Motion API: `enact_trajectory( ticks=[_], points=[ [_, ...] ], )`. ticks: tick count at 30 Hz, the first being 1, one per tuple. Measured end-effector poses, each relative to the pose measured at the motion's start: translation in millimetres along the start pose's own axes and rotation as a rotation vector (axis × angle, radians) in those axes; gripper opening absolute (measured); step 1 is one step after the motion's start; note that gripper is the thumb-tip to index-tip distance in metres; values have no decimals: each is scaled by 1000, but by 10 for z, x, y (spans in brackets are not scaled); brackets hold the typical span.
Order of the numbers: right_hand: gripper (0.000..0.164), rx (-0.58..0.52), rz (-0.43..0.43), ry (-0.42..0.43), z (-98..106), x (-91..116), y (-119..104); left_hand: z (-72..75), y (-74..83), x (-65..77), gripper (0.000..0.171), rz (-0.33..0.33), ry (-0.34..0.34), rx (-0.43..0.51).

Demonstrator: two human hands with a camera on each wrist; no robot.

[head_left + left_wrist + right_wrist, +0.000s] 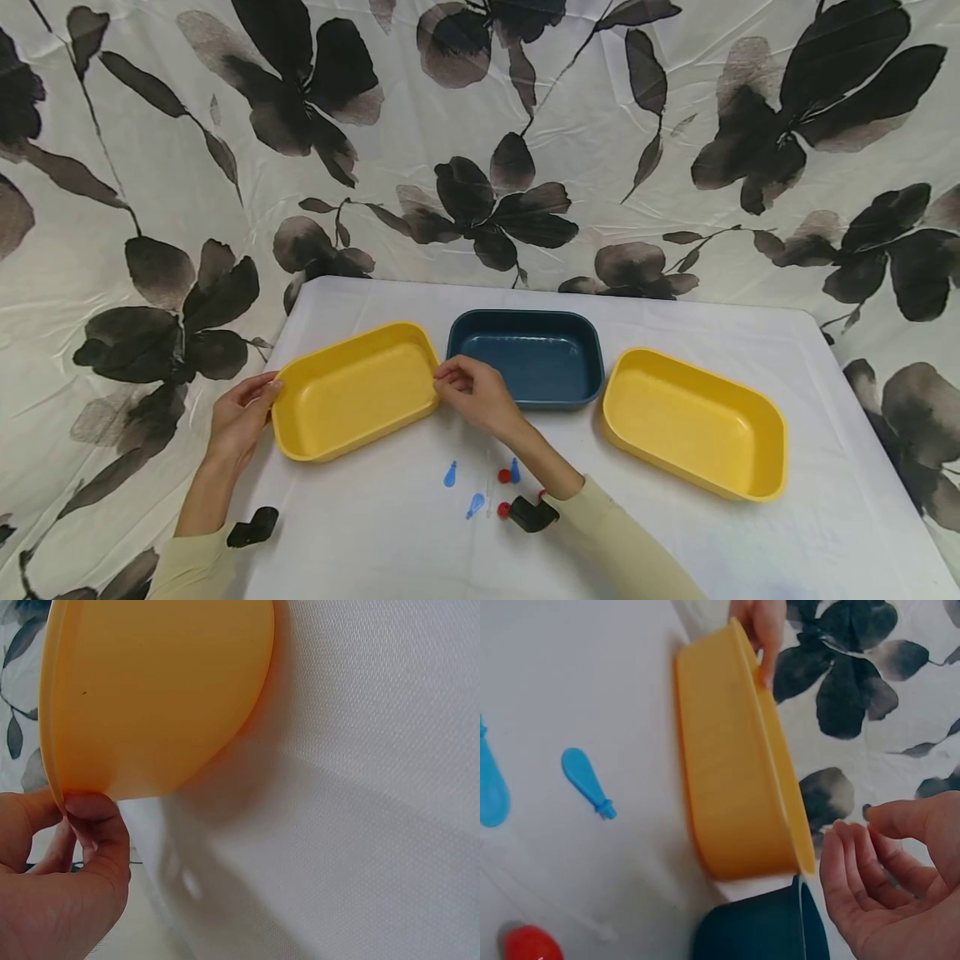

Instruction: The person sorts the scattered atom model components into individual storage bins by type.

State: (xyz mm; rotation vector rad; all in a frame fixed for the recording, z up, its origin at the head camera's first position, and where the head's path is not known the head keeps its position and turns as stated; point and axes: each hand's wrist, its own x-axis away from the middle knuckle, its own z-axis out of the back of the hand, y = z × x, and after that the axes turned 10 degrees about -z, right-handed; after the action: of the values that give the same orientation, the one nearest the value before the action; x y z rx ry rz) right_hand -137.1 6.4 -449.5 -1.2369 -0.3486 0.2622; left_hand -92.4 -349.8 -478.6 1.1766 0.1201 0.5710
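Note:
My left hand [242, 414] pinches the left end of a yellow tray [352, 392] by its rim; in the left wrist view the thumb and fingers [97, 832] close on that rim. My right hand [476, 393] is at the tray's other end, over the left side of a dark blue tray [525, 404]. In the right wrist view, its loosely bent fingers [847, 870] hold nothing and stand apart from the yellow tray [731, 765]. The yellow tray is angled on the table, and no objects show inside it.
A second yellow tray [693, 425] stands to the right, angled the other way. Several small blue drop-shaped pieces [450, 474] and red balls [504, 476] lie on the white table in front, some partly hidden by the right wrist. A floral cloth [600, 208] hangs behind.

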Motion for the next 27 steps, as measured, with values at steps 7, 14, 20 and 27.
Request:
enact_trajectory(
  ticks=[7,14,20,27],
  points=[
    [13,3,1,8,91,148,42,-5,13,2,56,8,-5,-5],
    [14,-13,-17,39,169,294,119,-6,7,3,57,9,-5,11],
    [13,-45,-20,70,226,393,234,-12,5,-3,57,19,-4,5],
    [15,15,-41,75,265,492,362,-17,-2,-7,57,30,6,6]
  ],
)
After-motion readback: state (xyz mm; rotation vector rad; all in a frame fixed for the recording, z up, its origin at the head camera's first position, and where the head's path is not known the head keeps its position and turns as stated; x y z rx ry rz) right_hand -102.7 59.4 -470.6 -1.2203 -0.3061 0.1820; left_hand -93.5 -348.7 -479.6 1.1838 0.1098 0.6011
